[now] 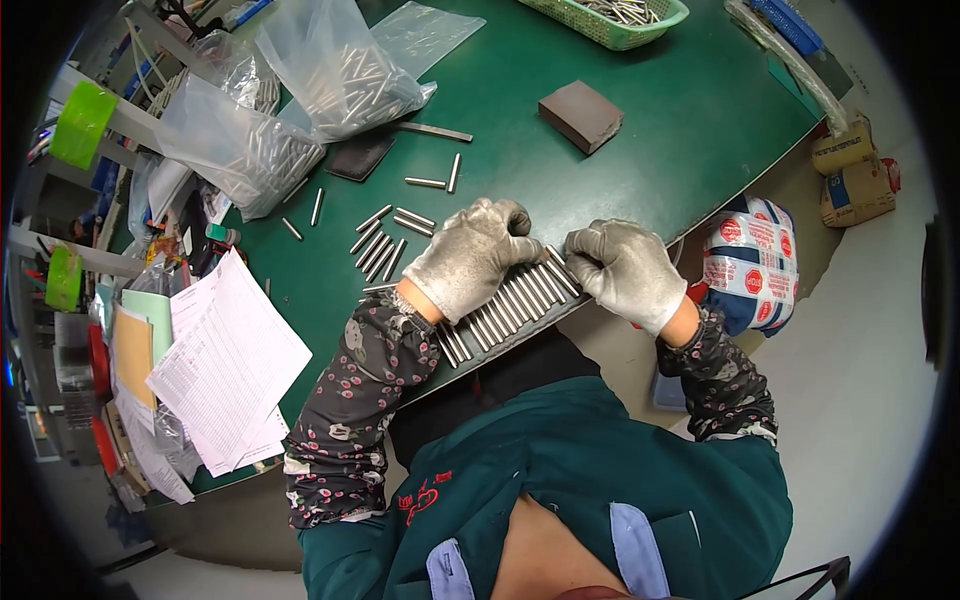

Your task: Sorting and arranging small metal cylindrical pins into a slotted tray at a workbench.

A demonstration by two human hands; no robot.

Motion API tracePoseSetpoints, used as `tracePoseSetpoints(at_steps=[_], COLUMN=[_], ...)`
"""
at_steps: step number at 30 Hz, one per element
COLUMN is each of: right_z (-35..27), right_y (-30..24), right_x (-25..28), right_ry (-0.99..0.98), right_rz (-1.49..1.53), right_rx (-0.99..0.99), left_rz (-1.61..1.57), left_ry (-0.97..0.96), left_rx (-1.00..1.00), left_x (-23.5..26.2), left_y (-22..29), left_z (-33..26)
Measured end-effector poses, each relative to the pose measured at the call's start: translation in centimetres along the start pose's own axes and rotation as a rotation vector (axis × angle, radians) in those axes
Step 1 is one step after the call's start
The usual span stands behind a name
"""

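Note:
A row of steel pins point(512, 308) lies side by side along the table's near edge, on a dark flat strip. My left hand point(465, 258), in a greyish-white glove, is over the far side of this row with its fingers curled and closed. At the row's right end, my gloved right hand point(628, 275) has its thumb and fingers pressed together beside the last pin point(562, 270). Whatever either hand grips is hidden by the gloves. Several loose pins point(378, 250) lie left of my left hand, and two more pins point(427, 182) lie farther back.
Clear plastic bags of pins point(350, 90) stand at the back left, by a dark flat pad point(360, 158). A brown block point(580, 116) sits on the green table point(680, 120). Paper sheets point(225, 350) cover the left side. A green basket point(630, 25) holds pins at the back.

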State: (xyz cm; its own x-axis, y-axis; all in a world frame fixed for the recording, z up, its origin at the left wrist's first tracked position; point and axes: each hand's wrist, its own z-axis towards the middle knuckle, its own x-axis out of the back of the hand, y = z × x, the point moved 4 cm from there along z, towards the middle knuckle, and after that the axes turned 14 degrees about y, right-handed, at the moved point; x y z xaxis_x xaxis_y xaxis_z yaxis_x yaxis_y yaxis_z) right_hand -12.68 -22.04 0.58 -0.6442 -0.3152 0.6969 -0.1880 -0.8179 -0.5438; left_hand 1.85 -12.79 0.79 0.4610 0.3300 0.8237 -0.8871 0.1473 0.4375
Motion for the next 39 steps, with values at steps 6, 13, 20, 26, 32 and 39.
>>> tracePoseSetpoints(at_steps=[6, 13, 20, 26, 32, 39], right_z=[-0.1, 0.0, -0.1, 0.1, 0.2, 0.2], right_y=[-0.2, -1.1, 0.9, 0.3, 0.8, 1.3], right_x=[-0.1, -0.1, 0.4, 0.3, -0.1, -0.5], right_ry=[0.010, 0.001, 0.033, -0.007, -0.034, -0.007], right_rz=[-0.030, -0.032, 0.077, 0.028, 0.016, -0.006], right_rx=[-0.016, 0.040, -0.186, -0.201, -0.253, -0.246], left_rz=[0.147, 0.277, 0.191, 0.165, 0.146, -0.024], left_ry=[0.109, 0.512, 0.323, 0.270, 0.187, 0.025], left_rx=[0.054, 0.162, 0.696, 0.553, 0.542, 0.212], left_x=[1.7, 7.8, 8.5, 6.9, 7.1, 5.6], left_y=[0.0, -1.9, -4.4, -3.5, -3.0, 0.4], left_z=[0.0, -4.9, -10.7, -11.7, -11.6, -11.0])
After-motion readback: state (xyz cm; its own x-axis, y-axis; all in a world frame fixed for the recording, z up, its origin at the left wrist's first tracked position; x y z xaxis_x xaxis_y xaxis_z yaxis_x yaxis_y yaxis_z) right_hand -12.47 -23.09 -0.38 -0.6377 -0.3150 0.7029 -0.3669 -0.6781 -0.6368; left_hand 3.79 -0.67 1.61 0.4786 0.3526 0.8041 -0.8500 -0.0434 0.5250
